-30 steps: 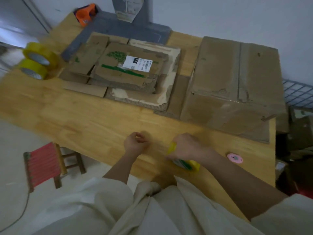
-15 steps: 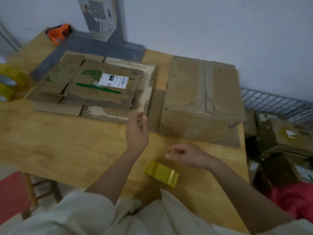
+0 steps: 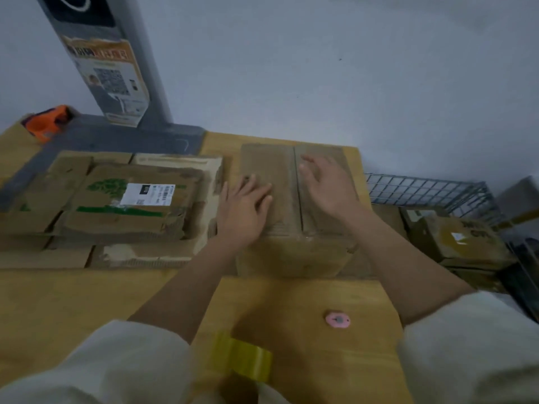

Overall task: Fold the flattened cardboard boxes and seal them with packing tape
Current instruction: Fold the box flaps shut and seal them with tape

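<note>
PROGRESS: one brown folded cardboard box (image 3: 294, 255) stands assembled at 12 o'clock, top seam apparently untaped; stack of flattened brown cardboard boxes (image 3: 116, 211) at 10 o'clock unfolded; yellow packing-tape roll (image 3: 242, 357) at 6 o'clock | GRIP: left hand (image 3: 242, 211) flat on top flap; right hand (image 3: 326, 185) spread, contact uncertain, holding nothing

I see a folded-up cardboard box (image 3: 294, 252) standing on the counter (image 3: 87, 301), its top flaps closed along a centre seam. Flattened boxes (image 3: 122, 211) lie stacked just to its left. A yellow tape roll (image 3: 242, 357) rests near the counter's front edge.
</note>
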